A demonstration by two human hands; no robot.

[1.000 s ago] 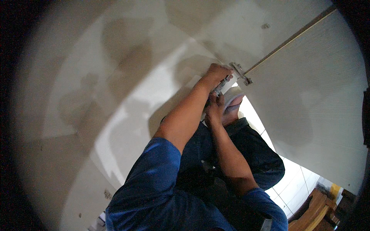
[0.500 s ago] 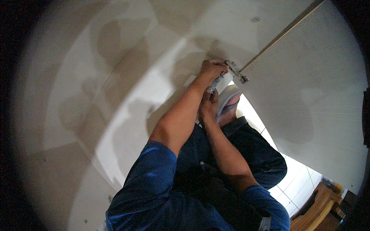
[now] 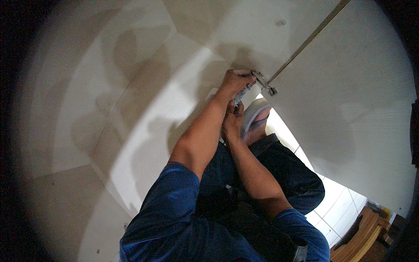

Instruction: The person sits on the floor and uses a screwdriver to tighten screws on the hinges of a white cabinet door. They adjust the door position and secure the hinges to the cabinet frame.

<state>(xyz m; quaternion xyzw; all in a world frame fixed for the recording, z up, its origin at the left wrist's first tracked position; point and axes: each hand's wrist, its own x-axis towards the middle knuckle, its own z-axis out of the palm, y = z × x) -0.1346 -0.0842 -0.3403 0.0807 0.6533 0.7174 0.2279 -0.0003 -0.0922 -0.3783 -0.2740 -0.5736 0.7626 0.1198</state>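
My left hand (image 3: 237, 82) is closed at the upper end of a silvery-grey object (image 3: 242, 94), too small to identify, right beside a metal hinge (image 3: 271, 90) at the corner of a pale door panel (image 3: 331, 109). Lower down, my right hand (image 3: 233, 122) has its fingers curled round the other end of that object; some fingertips are hidden. My sandaled foot (image 3: 255, 117) lies just right of that hand, below the hinge.
Pale cabinet boards (image 3: 139, 96) with shadows surround me on the left and top. My bent leg in dark trousers (image 3: 297, 170) rests beside the panel. White floor tiles (image 3: 331, 209) and wooden furniture (image 3: 362, 231) show at lower right.
Both hands have shifted slightly left in the picture along with the silvery object; the hinge and panel edge appear shifted left too. My grip looks much the same.
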